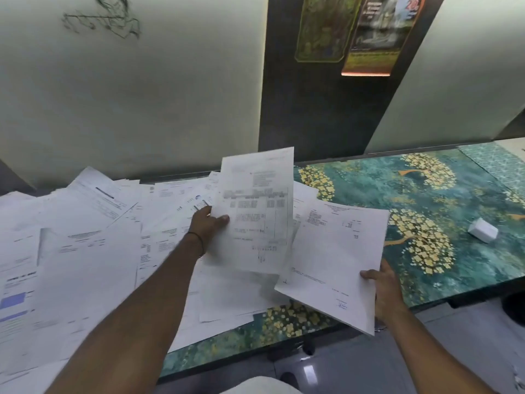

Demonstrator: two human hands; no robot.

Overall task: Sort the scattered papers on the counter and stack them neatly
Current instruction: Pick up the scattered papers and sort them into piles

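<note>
Counter: teal countertop with gold flower pattern point(426, 194), its left half under scattered white printed papers point(85, 237).
Left hand point(208, 223): pinches a white sheet printed with a table point(255, 211), raised above the pile.
Right hand point(383, 291): grips a white paper stack point(332, 263) by its near edge, over the counter's front.
Nearby: small white box point(483, 230), well apart on the bare right part.

- I am reading only a red "20" at the top of the hanging poster point(369, 38); its smaller lines are blurring out.
- I am seeing print and tables on the upright sheet point(255, 211), the lower sheet point(332, 260) and the scattered papers point(85, 251), but I am not managing to read any of it.
</note>
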